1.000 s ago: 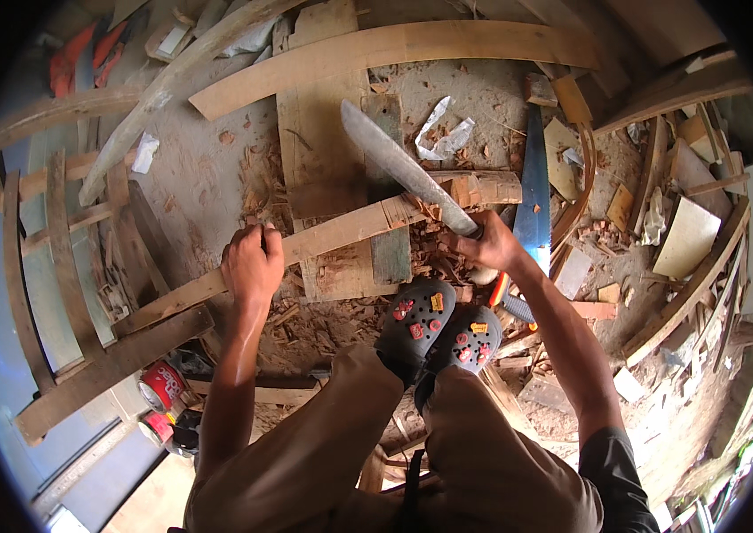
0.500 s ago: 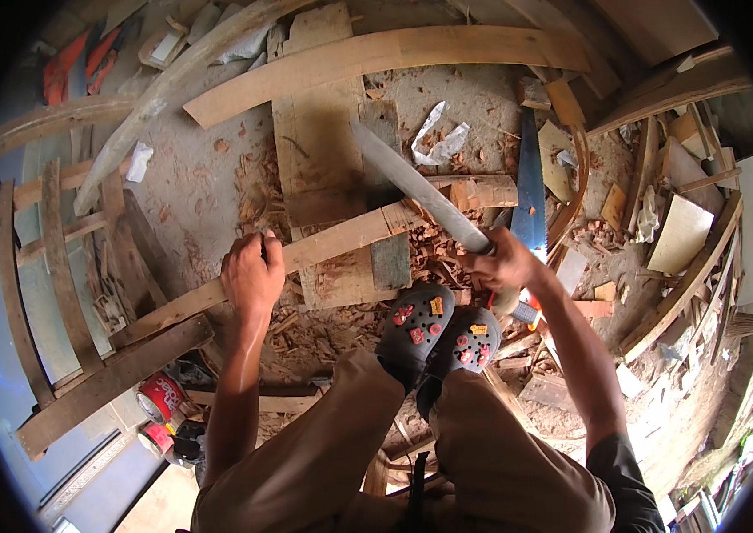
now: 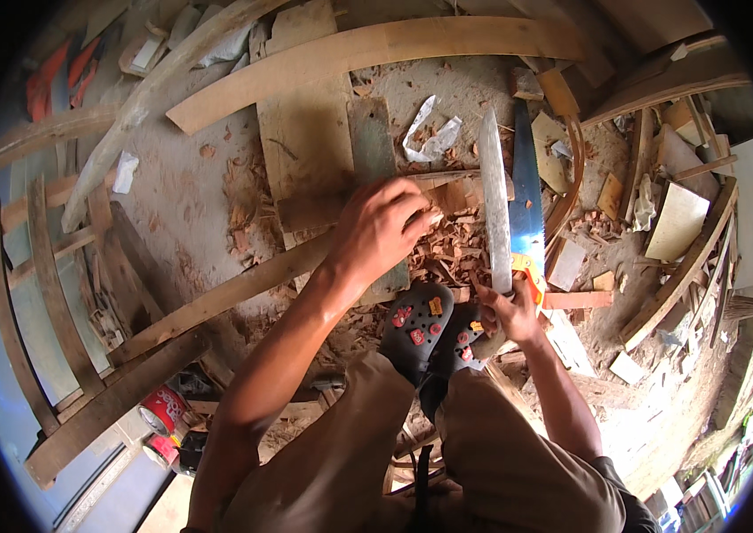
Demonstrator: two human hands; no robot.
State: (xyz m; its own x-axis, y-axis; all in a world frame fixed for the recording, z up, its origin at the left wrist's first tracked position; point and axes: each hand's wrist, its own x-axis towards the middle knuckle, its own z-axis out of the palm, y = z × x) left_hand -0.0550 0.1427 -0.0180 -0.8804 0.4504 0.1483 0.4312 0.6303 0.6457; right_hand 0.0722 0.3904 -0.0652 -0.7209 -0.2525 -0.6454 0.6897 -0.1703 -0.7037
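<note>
Longest piece in play: the wooden strip [image 3: 234,291], slanting from lower left up past the centre of the frame, lying across a flat board [image 3: 305,142]. It looks stiff and fairly light, rough at the chopped stretch; the plain length left of centre looks the safest place to hold. Right of centre lies the blue-bladed saw [image 3: 527,186], its orange handle close by the right hand [image 3: 509,315]. And here's the machete [image 3: 495,195], standing out pale, its blade pointing to the top of the frame! Likely stiff and weighty toward the blade, with a keen edge, so the handle is the only sensible hold, and that's where the right hand's grip is clamped. At centre, the left hand [image 3: 381,226] hangs over the strip, fingers curled; whether that grip pinches a scrap or touches the wood, I cannot tell. Smallest of all, reddish chips [image 3: 447,253], light and brittle-looking, heaped just below it.
</note>
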